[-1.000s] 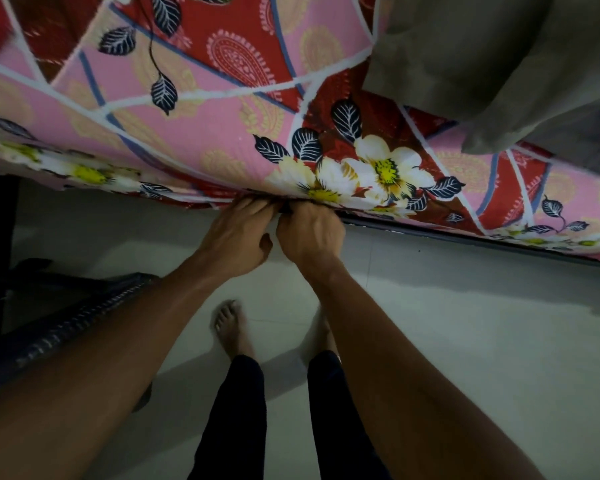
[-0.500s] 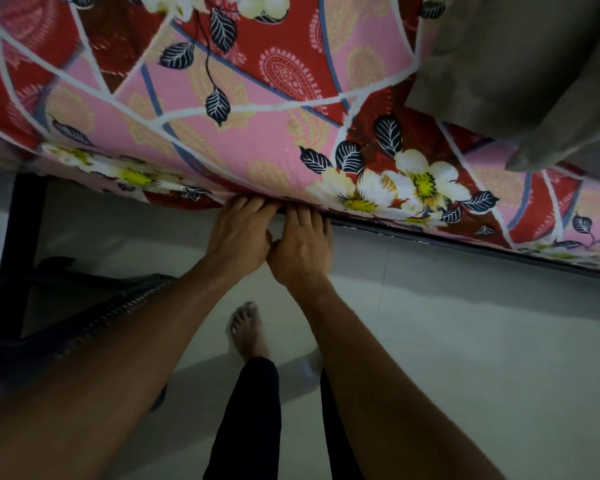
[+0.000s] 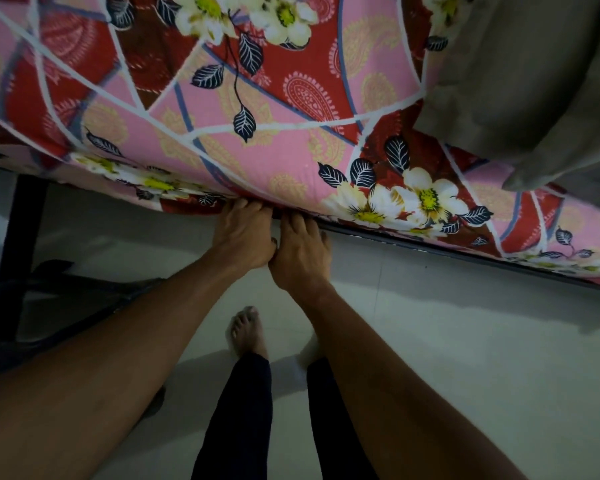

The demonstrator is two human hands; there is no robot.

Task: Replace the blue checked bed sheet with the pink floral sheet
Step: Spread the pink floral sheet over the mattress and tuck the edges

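Left grip (image 3: 243,237) and right grip (image 3: 300,258), seen from my head view: both lie side by side with the backs of the hands up and the thumbs touching. The fingers are held straight and close together, pressed against the lower edge of the pink floral sheet (image 3: 257,150). The fingertips of both grips go under that edge, so I cannot tell what they touch there. Neither grip pinches the cloth in any part I can see. The sheet, patterned in pink and red panels with white bands, paisley, dark leaves and white flowers with yellow centres, covers the top and the near side of the mattress. Its lower border meets the dark rail of the bed frame (image 3: 465,252), which runs to the right from just beside the right grip. To the left of the grips the border hangs slightly lower, near a black bed leg (image 3: 21,223). A plain grey-brown cloth (image 3: 516,81) lies over the sheet at upper right and droops over the mattress edge. Below the grips both bare forearms reach up from the bottom of the view. Between them stand legs in dark trousers (image 3: 236,417) and one bare foot (image 3: 246,332) on the pale tiled floor (image 3: 465,358). A dark object (image 3: 66,306), too dim to identify, lies on the floor at left.
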